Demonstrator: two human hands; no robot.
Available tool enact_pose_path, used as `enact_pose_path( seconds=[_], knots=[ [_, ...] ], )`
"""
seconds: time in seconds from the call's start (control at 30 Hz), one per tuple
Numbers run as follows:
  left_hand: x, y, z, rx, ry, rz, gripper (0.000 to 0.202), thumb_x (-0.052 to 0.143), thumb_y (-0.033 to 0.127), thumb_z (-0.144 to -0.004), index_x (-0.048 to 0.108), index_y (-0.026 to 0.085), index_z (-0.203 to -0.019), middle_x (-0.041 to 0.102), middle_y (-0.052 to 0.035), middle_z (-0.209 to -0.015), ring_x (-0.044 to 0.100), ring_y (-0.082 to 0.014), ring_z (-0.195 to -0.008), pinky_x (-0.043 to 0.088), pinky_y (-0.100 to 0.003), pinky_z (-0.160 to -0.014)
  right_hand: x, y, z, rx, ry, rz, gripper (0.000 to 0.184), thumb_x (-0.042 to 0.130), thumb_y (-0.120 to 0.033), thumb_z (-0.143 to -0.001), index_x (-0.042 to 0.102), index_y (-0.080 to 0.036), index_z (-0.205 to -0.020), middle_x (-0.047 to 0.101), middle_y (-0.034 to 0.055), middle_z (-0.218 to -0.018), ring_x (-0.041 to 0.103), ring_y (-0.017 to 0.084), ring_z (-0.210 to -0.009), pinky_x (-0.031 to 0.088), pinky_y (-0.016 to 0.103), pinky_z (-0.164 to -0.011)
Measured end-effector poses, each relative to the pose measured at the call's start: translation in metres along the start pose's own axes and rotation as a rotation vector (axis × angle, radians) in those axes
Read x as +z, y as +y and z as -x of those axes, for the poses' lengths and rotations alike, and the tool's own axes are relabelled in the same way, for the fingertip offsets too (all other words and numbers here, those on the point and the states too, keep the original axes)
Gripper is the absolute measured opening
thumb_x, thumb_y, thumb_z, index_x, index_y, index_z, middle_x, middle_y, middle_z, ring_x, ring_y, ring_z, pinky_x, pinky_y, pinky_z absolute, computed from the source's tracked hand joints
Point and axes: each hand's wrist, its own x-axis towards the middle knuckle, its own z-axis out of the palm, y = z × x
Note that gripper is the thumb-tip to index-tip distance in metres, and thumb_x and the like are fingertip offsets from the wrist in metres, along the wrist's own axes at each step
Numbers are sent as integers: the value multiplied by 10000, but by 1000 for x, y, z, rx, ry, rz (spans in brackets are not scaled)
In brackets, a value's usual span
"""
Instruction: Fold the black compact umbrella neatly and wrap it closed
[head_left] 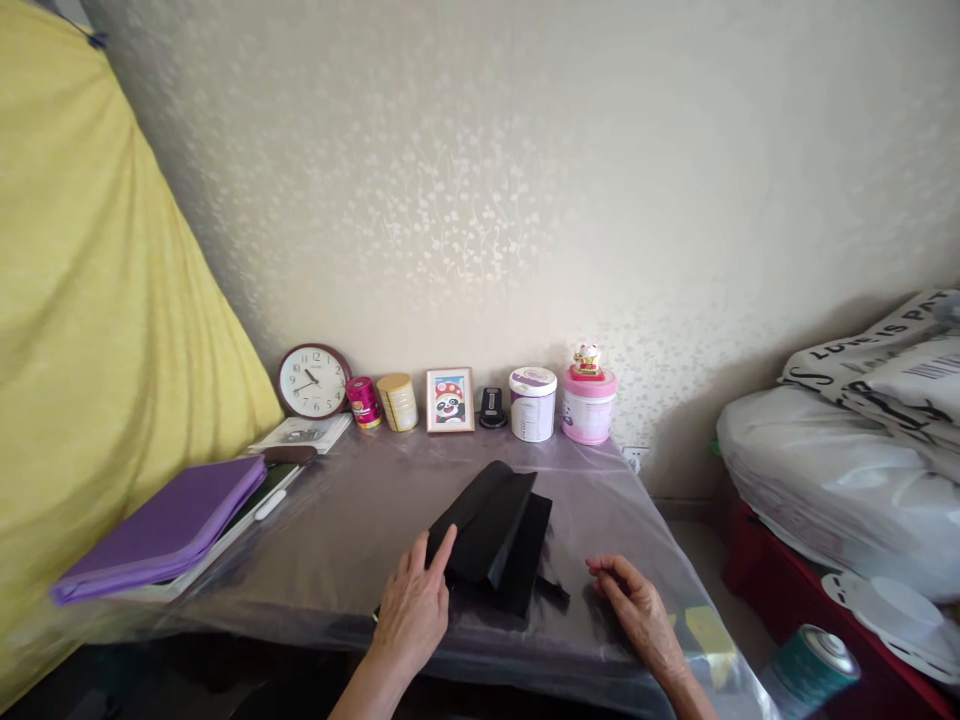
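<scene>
A black folded item (pixel 487 525), a flat case or pouch by its look, lies on the table with its upper flap partly raised. A short black strap end (pixel 553 591) sticks out at its lower right. My left hand (pixel 415 598) rests at the item's left edge, fingers stretched out and the index finger touching it. Apart from the item, to its right, my right hand (pixel 634 605) hovers just over the table. Its fingers are loosely curled, thumb near the index finger, and nothing shows between them.
Along the wall stand a round clock (pixel 314 381), a magenta can (pixel 364 403), a yellow-lidded tin (pixel 397 402), a framed panda picture (pixel 450 400), a black stand (pixel 492 408) and two tubs. A purple folder (pixel 165 520) lies left. Bags (pixel 832 450) and a spray can (pixel 814 665) are right.
</scene>
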Motion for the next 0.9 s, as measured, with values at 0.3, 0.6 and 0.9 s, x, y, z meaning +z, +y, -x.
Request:
enact_pose_path(
  seconds=[0.3, 0.6, 0.9],
  knots=[
    [5, -21, -26, 72, -160, 88, 869, 400, 2, -641, 71, 319, -1380, 251, -64, -1391, 447, -177, -1139, 364, -230, -868, -2, 3, 0, -18, -34, 70, 322, 457, -437, -755, 615, -189, -887, 640, 51, -857, 599, 177, -759, 475, 261, -708],
    [-26, 2, -16, -107, -444, 876, 409, 393, 301, -749, 395, 153, -1130, 539, 14, -623, 497, -111, -489, 402, -224, -478, -2, 10, 0, -79, -26, -18, 305, 465, -431, -757, 610, -175, -838, 626, 42, -777, 565, 163, -692, 457, 240, -648],
    [-42, 42, -17, 141, -83, 718, 636, 491, 118, -580, 401, 241, -1197, 494, -58, -1181, 505, -176, -1012, 352, -272, -888, -7, -5, 6, -177, -5, 11, 254, 478, -360, -710, 632, -177, -797, 647, 51, -757, 585, 210, -738, 472, 280, -684]
  ],
)
